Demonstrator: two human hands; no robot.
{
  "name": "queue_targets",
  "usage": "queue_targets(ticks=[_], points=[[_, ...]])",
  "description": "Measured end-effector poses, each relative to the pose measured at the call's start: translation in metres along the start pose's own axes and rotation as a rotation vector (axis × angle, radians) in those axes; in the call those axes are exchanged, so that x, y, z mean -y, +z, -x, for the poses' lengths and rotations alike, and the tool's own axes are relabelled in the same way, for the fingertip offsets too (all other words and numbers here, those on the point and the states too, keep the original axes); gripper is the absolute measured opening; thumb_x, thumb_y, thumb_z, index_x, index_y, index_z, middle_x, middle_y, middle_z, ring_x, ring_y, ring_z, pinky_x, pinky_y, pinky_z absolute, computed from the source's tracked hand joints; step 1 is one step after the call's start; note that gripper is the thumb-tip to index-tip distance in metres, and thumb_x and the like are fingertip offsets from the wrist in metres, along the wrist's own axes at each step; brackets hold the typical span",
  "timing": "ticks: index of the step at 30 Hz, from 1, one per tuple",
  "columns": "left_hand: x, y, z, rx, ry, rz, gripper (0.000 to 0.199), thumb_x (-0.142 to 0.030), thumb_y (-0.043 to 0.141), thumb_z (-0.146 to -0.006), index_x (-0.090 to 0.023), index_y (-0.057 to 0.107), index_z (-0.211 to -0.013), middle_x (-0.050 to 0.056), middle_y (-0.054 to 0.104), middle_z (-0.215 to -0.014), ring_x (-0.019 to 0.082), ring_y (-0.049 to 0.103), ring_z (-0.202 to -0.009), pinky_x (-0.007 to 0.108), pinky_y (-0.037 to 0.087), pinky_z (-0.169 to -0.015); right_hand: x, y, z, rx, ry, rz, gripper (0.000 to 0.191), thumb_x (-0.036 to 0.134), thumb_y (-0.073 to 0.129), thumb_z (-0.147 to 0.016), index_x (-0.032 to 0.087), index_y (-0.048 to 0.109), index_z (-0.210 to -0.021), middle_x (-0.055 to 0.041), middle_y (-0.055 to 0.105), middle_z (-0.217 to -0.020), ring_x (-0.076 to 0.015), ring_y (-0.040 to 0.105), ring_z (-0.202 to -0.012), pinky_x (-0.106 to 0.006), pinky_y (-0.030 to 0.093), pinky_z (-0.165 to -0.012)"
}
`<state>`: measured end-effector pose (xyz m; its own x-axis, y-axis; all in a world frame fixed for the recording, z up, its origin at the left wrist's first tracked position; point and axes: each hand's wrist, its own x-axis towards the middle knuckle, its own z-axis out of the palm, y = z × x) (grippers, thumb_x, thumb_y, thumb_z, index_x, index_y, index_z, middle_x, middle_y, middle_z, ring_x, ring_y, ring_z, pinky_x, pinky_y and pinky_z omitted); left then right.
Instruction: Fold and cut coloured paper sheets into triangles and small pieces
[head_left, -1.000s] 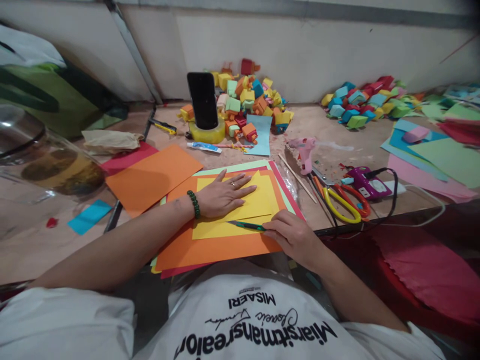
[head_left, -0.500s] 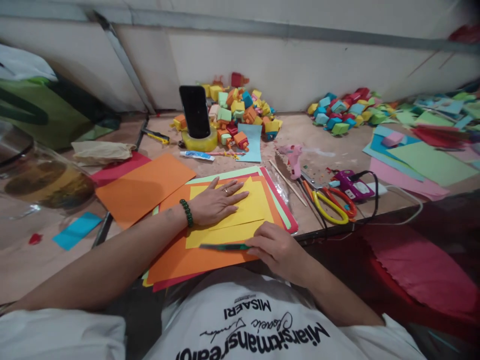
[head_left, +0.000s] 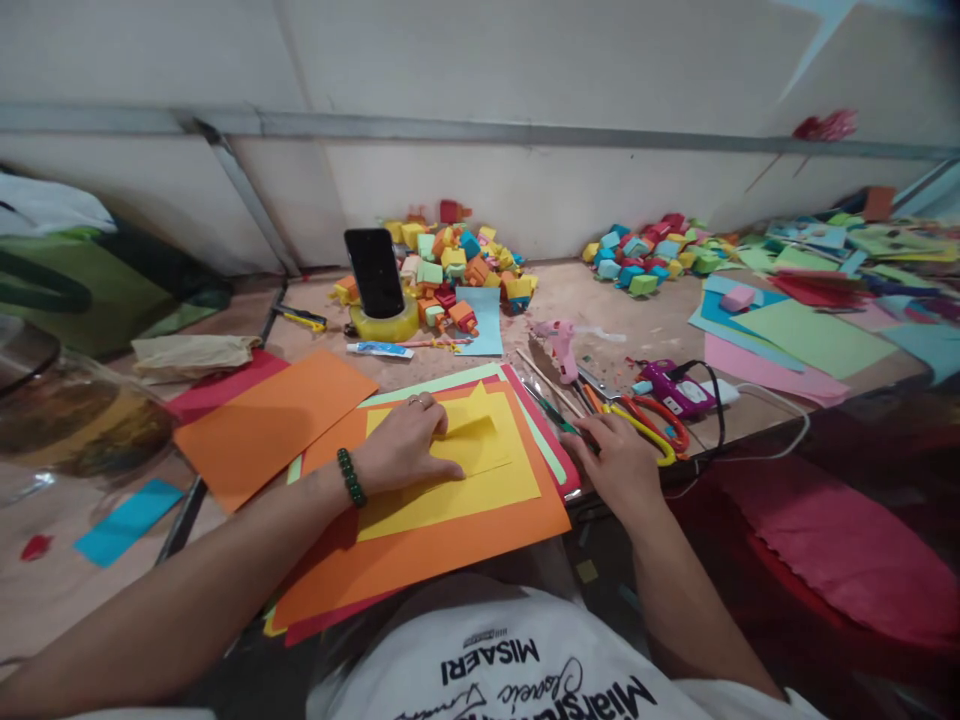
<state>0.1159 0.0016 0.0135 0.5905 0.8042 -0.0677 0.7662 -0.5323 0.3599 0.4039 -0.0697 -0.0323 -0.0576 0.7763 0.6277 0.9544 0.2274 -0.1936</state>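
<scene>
My left hand (head_left: 401,445), wearing a green bead bracelet and a ring, is curled over a yellow sheet of paper (head_left: 480,480). Its thumb and fingers have hold of a piece whose edge is raised and bent, with a straight cut line beside it. The yellow paper lies on a larger orange sheet (head_left: 450,540), with red and pale green sheets beneath. At the table's front edge, my right hand (head_left: 616,462) has its fingers closed at the near end of a slim dark green craft knife (head_left: 551,408). Its fingertips are partly hidden. Orange-and-yellow-handled scissors (head_left: 660,425) lie right beside that hand.
A pink glue gun (head_left: 561,345) and a purple adapter with cables (head_left: 679,390) lie to the right. A phone (head_left: 375,272) stands in a tape roll (head_left: 386,322). Small coloured paper cubes (head_left: 454,258) are heaped behind. A glass jug (head_left: 75,420) is at the left.
My left hand has gone from flat on the yellow paper to curled around a lifted piece. My right hand has carried the craft knife right, off the paper, to beside the scissors. The view tilted up.
</scene>
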Motion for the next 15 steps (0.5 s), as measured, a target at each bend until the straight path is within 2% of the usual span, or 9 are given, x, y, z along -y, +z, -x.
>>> queue_targets(ticks=[3, 5, 8, 10, 12, 15], points=[[0.001, -0.001, 0.000, 0.008, -0.043, 0.171, 0.043, -0.047, 0.069, -0.067, -0.020, 0.053, -0.096, 0.002, 0.056, -0.082, 0.021, 0.054, -0.073, 0.033, 0.044, -0.064, 0.017, -0.009, -0.006, -0.006, -0.072, -0.104, 0.019, 0.031, 0.052, -0.094, 0.022, 0.068, -0.092, -0.0093, 0.068, -0.087, -0.0247, 0.063, -0.083, -0.039, 0.053, -0.071], [0.004, -0.004, -0.001, 0.006, -0.071, 0.306, 0.044, -0.042, 0.063, -0.070, -0.021, 0.052, -0.108, -0.003, 0.051, -0.071, 0.018, 0.051, -0.064, 0.030, 0.042, -0.059, 0.030, -0.015, -0.011, 0.045, -0.148, -0.195, 0.017, 0.027, 0.051, -0.094, 0.023, 0.067, -0.093, -0.0087, 0.069, -0.087, -0.0240, 0.063, -0.083, -0.039, 0.054, -0.073], [0.014, -0.010, -0.006, -0.108, -0.145, 0.419, 0.047, -0.040, 0.057, -0.073, -0.021, 0.051, -0.116, -0.007, 0.043, -0.061, 0.016, 0.047, -0.057, 0.028, 0.039, -0.055, 0.046, -0.016, -0.016, 0.170, -0.280, -0.294, 0.015, 0.023, 0.053, -0.092, 0.023, 0.067, -0.099, -0.0085, 0.071, -0.096, -0.0231, 0.064, -0.089, -0.038, 0.056, -0.076], [0.027, -0.014, -0.010, -0.232, -0.245, 0.422, 0.051, -0.040, 0.056, -0.073, -0.020, 0.050, -0.120, -0.007, 0.044, -0.061, 0.016, 0.049, -0.057, 0.027, 0.039, -0.054, 0.054, -0.012, -0.016, 0.241, -0.361, -0.322, 0.017, 0.020, 0.057, -0.090, 0.021, 0.066, -0.104, -0.0096, 0.071, -0.105, -0.0231, 0.064, -0.097, -0.039, 0.056, -0.080], [0.044, -0.017, -0.014, -0.303, -0.354, 0.369, 0.055, -0.040, 0.056, -0.074, -0.017, 0.048, -0.124, -0.005, 0.049, -0.064, 0.018, 0.054, -0.061, 0.028, 0.040, -0.056, 0.059, -0.006, -0.016, 0.304, -0.414, -0.330, 0.020, 0.018, 0.062, -0.087, 0.020, 0.066, -0.107, -0.0106, 0.070, -0.110, -0.0239, 0.063, -0.102, -0.042, 0.056, -0.086], [0.064, -0.016, -0.017, -0.371, -0.399, 0.138, 0.060, -0.041, 0.056, -0.079, -0.014, 0.045, -0.131, 0.004, 0.062, -0.083, 0.025, 0.060, -0.082, 0.034, 0.045, -0.067, 0.064, 0.002, -0.015, 0.386, -0.443, -0.323, 0.021, 0.019, 0.067, -0.085, 0.020, 0.067, -0.106, -0.0098, 0.071, -0.110, -0.0249, 0.062, -0.106, -0.045, 0.054, -0.093]])
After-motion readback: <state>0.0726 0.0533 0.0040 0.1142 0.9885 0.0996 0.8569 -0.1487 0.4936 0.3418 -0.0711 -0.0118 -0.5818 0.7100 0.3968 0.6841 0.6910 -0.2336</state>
